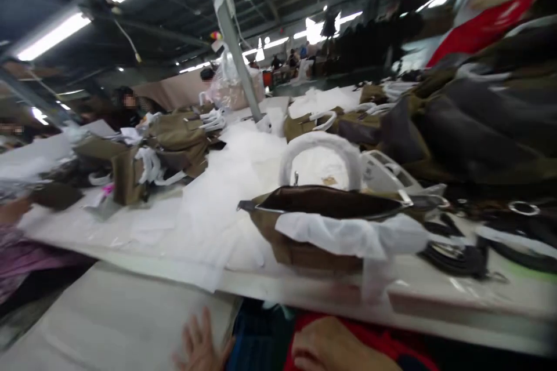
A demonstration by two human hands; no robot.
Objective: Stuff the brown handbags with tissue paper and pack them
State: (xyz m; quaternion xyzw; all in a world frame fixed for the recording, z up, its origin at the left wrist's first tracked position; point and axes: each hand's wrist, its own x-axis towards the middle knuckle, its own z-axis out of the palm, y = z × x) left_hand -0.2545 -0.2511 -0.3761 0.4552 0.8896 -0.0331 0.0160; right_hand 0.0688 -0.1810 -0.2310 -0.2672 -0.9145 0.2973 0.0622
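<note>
a: where are your hands now, and what is nearest to them?

b: both are low, under the edge of the table (304,295). your left hand (201,348) rests flat on a pale sheet (117,319), the fingers spread and holding nothing. your right hand (331,351) lies on red cloth (369,342) — the picture is blurred there and the fingers are cut off by the frame, so i cannot tell if they are open or curled.

a: and the bag?

b: the olive bag (313,226) stands upright on the table, just above your right hand and apart from it. its mouth is open and shows a dark brown lining, a white paper wrap (352,235) hangs over the front rim, and its arched handle (319,153) is wrapped in white too.

a: how do you think it handles?

b: i judge it light and half-soft — the walls keep their shape but should give under pressure. the paper looks loose and may slip, so you take it better by the side walls or by the handle base, not by the paper.

a: what else is close?

b: dark straps with metal rings (456,255) lie just beside it on the right, and more olive bags (178,139) are well apart, farther back.
</note>
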